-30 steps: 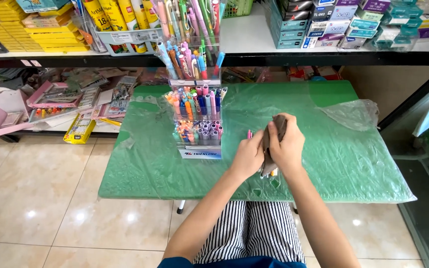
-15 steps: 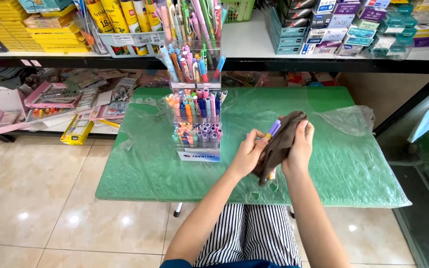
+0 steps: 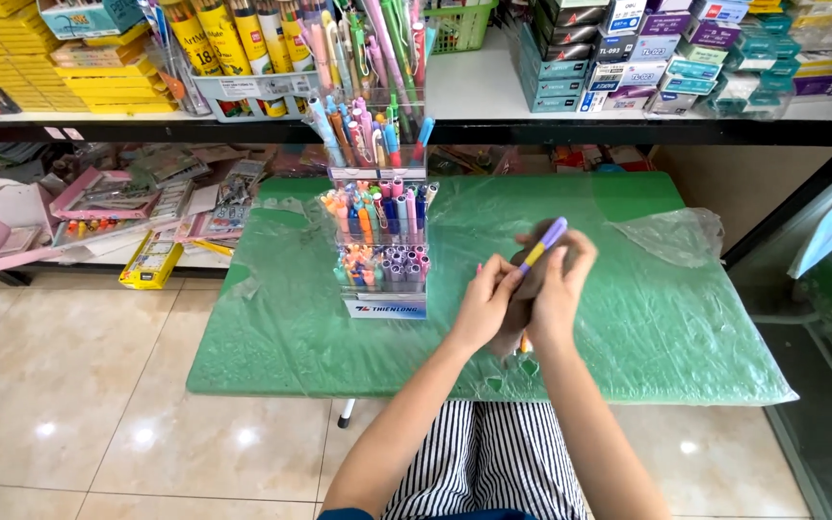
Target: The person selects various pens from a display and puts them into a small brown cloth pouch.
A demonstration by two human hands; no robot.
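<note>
Purple-capped yellow pen (image 3: 542, 245) and brown cloth (image 3: 512, 306) grasped by left hand (image 3: 482, 303), right hand (image 3: 558, 289) fingers.

- A stationery shop.
- Shelf (image 3: 493, 96) stacked with boxed pens (image 3: 628, 48) and yellow packs (image 3: 60, 58).
- Clear tiered display stand (image 3: 382, 241) full of coloured pens on the plastic-covered green tabletop (image 3: 666, 318).
- More goods on the lower shelf (image 3: 146, 193).

Both bare forearms are reaching forward, the left hand (image 3: 481, 306) and right hand (image 3: 556, 294) pressing together, fingers curling closed.
</note>
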